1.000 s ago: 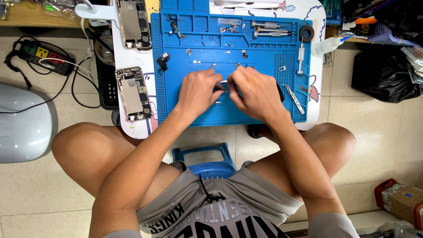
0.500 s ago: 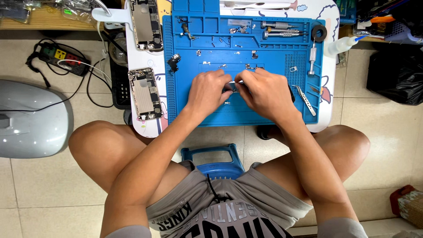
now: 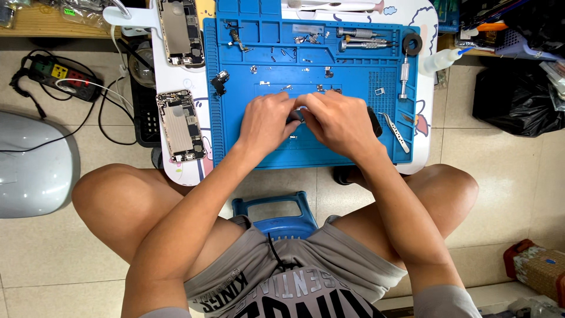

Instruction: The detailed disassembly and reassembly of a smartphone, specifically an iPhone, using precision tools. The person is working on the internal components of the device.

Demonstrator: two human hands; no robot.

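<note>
Fingers of the left hand (image 3: 268, 121) and right hand (image 3: 338, 123) press together from either side on a small dark part (image 3: 297, 115), mostly hidden, lying directly between them at mid blue repair mat (image 3: 235, 147), both hands equally near.

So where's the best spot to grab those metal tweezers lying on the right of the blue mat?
Probably pinch the tweezers mid-body, coming straight down from above with the right hand. They lie flat and slanted on the blue mat, wider end up-left, thin points toward the lower-right edge.
</note>
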